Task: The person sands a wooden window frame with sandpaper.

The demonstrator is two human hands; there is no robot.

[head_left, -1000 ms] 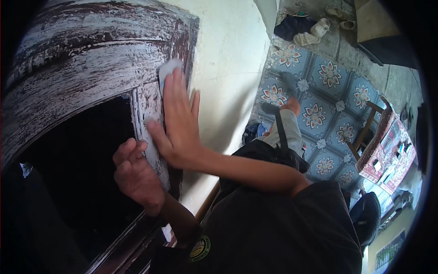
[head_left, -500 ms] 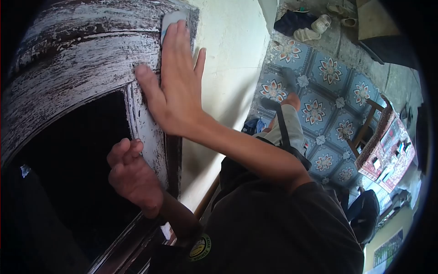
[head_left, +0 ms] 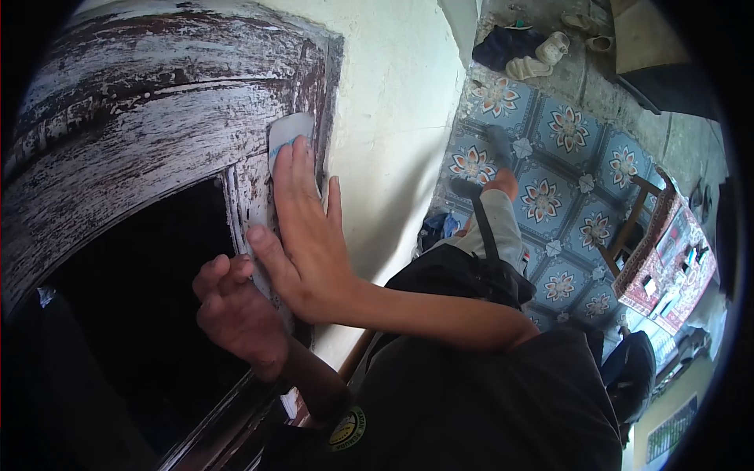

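Observation:
My right hand (head_left: 314, 247) lies flat on the weathered door or window frame (head_left: 181, 133), its fingers pressing a pale grey piece of sandpaper (head_left: 290, 129) with blue print on its back. The sandpaper sits on the upright board just below the frame's corner. Old white and dark brown paint shows in worn streaks over the wood. My left hand (head_left: 242, 320) is beside the upright, in front of the dark opening (head_left: 133, 290). Its fingers are loosely bent and apart, with nothing seen in them.
A cream wall (head_left: 385, 118) adjoins the frame on the right. Flower-patterned floor covering (head_left: 542, 196) lies below, with shoes (head_left: 542, 56) beyond it. At the far right stands a small table with a patterned cloth (head_left: 640, 279) and several small things on it.
My right hand has slid down the upright with the sandpaper, away from the frame's top corner. My left hand stays nearly in place, a little lower in view.

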